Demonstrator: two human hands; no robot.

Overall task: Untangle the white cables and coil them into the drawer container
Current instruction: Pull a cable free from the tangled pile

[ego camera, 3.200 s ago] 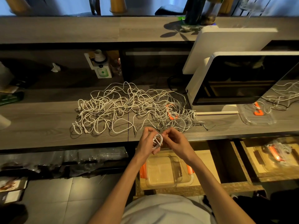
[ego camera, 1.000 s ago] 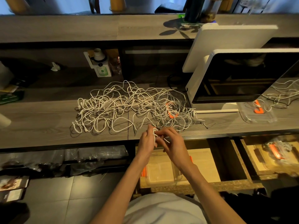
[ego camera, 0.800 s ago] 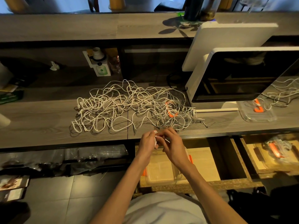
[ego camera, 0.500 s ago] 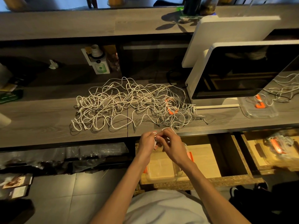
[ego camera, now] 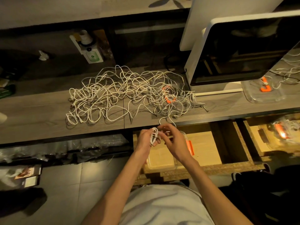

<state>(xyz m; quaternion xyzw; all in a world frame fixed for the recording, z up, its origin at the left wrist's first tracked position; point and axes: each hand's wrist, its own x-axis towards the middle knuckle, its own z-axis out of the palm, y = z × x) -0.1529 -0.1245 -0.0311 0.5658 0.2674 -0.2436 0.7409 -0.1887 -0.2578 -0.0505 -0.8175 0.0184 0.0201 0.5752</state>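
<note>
Both hands meet above the open drawer [ego camera: 211, 166], at the counter's front edge. Left hand [ego camera: 146, 138] grips a small white coil [ego camera: 154, 135], its fingers curled round the loops. Right hand [ego camera: 174, 140] has its fingers bent, thumb and forefinger pinching the cable [ego camera: 167, 119] where it leaves the coil; that strand arcs up onto the counter [ego camera: 40, 120] and runs into the tangle.

Below the hands, one clear container [ego camera: 160, 161] with an orange clip sits in the drawer, partly hidden by the wrists. A second drawer [ego camera: 253, 135] stands open to the right, holding another clear container [ego camera: 282, 132] with orange parts and white cable in it.

On the counter lies one big tangle [ego camera: 123, 95] of white cables, too knotted to count, with one orange clip [ego camera: 170, 96] showing through its right part. Further right, one clear lid [ego camera: 263, 95] carries an orange clip, beside the base of a white-framed screen [ego camera: 243, 51]. A second white panel [ego camera: 227, 17] stands behind it.

At the back, on the lower shelf, sit one white box [ego camera: 90, 49] with a bottle and one crumpled scrap [ego camera: 43, 55].
</note>
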